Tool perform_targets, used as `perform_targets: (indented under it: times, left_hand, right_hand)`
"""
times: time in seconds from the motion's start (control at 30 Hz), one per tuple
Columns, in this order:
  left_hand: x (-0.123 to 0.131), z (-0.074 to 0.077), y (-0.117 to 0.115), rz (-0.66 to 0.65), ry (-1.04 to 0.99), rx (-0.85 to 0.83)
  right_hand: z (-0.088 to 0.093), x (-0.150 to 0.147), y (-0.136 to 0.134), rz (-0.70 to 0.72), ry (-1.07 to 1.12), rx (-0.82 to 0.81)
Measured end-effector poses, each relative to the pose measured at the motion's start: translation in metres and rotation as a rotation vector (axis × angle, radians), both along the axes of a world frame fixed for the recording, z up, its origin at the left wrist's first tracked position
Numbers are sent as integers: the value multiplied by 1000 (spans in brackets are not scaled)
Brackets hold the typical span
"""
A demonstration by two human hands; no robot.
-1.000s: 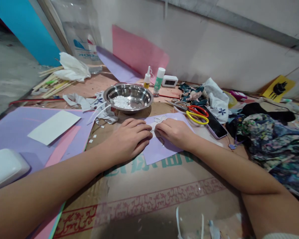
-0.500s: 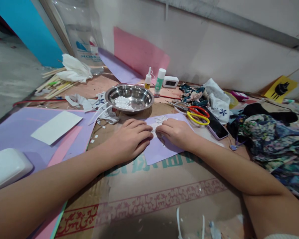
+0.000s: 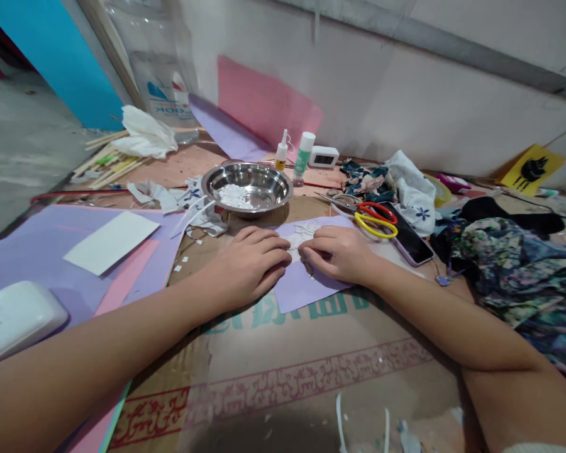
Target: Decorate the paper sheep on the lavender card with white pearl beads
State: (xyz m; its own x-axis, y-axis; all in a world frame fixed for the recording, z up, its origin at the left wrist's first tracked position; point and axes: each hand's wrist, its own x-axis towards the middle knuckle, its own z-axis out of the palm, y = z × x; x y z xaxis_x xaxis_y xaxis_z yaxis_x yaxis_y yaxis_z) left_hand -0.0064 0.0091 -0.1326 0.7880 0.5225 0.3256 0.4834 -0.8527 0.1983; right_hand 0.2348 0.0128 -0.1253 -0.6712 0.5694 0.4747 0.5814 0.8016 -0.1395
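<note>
— On the purple sheet [image 3: 311, 292], by the beads [image 3: 305, 228] between the hands, what's changed?
— From my end, the right hand's [image 3: 342, 253] thumb has parted from its forefinger, baring slightly more beadwork; I'd judge its pinch is easing.
— Still gripping anything?
— I can't tell; its fingertips are shadowed. The left hand [image 3: 259, 259] lies palm-down, unclenched, its fingertips' undersides hidden, so I can't tell there either.

Beads [image 3: 306, 228] on paper [image 3: 304, 294], bowl [image 3: 270, 187] bhd L hand [image 3: 258, 259]

craft area w/ scissors [image 3: 359, 208], glue stick [image 3: 303, 157]
</note>
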Motion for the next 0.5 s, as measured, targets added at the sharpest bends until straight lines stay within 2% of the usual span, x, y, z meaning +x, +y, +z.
perform_targets:
  times: [0.2,0.5]
  left_hand:
    - [0,1,-1,1,-6,0]
    - [0,2,-1,6,16,-15]
  right_hand:
    - [-2,-1,-1,11,-32,19]
    - [-5,-3,-3,-74,-129,-7]
